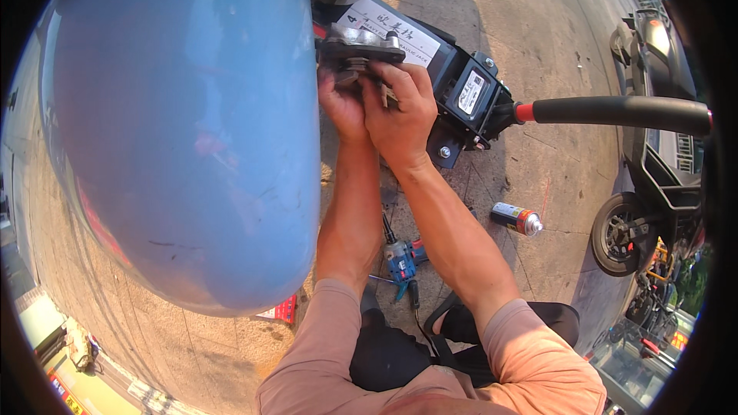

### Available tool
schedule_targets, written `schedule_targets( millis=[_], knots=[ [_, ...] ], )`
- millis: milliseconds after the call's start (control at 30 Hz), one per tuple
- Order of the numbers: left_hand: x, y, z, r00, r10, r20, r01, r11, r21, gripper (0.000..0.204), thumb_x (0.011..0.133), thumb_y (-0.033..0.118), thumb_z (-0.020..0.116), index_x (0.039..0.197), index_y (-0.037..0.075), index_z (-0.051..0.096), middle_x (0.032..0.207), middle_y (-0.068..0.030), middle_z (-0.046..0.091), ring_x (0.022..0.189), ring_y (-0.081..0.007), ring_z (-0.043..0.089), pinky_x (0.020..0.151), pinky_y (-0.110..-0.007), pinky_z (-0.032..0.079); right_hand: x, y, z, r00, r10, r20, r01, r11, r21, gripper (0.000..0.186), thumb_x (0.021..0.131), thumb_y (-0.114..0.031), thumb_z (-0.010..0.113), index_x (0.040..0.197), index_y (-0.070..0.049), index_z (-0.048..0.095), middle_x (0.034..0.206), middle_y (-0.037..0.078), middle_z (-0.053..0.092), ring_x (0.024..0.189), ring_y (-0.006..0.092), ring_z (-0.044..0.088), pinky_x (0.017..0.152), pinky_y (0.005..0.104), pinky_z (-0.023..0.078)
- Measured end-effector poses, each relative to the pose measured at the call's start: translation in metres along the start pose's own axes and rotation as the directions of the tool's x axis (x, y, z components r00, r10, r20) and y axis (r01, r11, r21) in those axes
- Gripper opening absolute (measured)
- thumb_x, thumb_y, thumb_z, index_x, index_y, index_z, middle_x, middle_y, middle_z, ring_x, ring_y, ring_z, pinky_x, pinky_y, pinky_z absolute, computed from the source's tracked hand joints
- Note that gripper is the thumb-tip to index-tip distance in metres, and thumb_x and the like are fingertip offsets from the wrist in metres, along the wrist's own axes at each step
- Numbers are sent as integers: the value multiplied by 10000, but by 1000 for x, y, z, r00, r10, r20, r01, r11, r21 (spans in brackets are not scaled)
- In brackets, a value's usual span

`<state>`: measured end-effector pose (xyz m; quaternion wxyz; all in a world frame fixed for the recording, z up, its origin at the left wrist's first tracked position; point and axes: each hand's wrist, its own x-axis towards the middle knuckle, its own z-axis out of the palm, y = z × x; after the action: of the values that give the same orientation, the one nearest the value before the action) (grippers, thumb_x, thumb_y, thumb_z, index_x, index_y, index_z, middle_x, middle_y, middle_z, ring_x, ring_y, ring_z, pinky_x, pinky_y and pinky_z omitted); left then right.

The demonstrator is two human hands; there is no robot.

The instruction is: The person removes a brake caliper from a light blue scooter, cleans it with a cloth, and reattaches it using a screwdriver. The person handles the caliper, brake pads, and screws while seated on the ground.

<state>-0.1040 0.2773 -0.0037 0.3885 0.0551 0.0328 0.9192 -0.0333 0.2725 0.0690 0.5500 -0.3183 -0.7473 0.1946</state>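
My left hand [344, 107] and my right hand [401, 111] are close together under a metal assembly [361, 48], silver on top with a dark plate, beside a glossy pale-blue vehicle body [177, 131]. Both hands have curled fingers on small metal parts at the underside of this assembly; exactly what each fingertip holds is partly hidden. Behind them lies a black floor jack [457, 92] with a white label and a long padded handle [615, 111] reaching right.
A blue power tool [400, 261] lies on the paving between my forearms, and a spray can [513, 219] lies to their right. A red item [280, 310] is under the blue body's lower edge. A scooter [638, 230] stands at the far right.
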Motion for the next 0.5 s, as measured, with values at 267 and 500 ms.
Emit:
schedule_targets(
  millis=[267, 500],
  knots=[
    [-10, 0, 11, 1000, -20, 12, 20, 999, 28, 574, 952, 504, 576, 1285, 37, 593, 1178, -98, 685, 1037, -221, 645, 945, -372, 506, 1, 1, -6, 999, -26, 38, 27, 1000, -12, 241, 736, 22, 757, 954, -75, 725, 922, 99, 642, 819, 284, 641, 704, 376, 542],
    [-15, 3, 22, 997, -34, 74, 31, 999, 43, 585, 966, 547, 581, 1277, 53, 594, 1178, -92, 684, 1005, -205, 650, 905, -347, 523, 2, -3, -10, 996, -48, 77, 55, 995, -84, 240, 728, 4, 762, 950, -79, 726, 917, 92, 601, 849, 285, 599, 724, 376, 523]
  ],
)
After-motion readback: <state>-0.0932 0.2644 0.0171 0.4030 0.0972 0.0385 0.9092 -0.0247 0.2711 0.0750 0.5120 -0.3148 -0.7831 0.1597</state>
